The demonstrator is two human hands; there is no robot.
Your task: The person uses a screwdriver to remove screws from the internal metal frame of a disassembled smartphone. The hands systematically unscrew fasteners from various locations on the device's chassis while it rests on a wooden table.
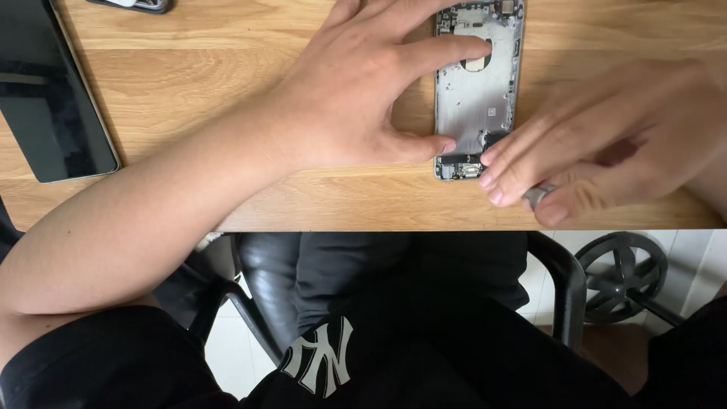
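An opened silver phone housing (475,98), with its inner parts showing, lies on the wooden table (227,91). My left hand (363,83) rests on it with fingers spread: the index finger presses the middle of the housing and the thumb touches its lower left edge. My right hand (606,136) comes in from the right, blurred, its fingertips at the lower right corner of the housing. It pinches a small grey metal piece (538,195) between thumb and fingers.
A dark tablet (47,98) lies at the table's left edge. A small dark object (136,4) sits at the far edge. Below the table's front edge are my lap, a black chair's armrests (564,280) and a chair wheel base (622,274).
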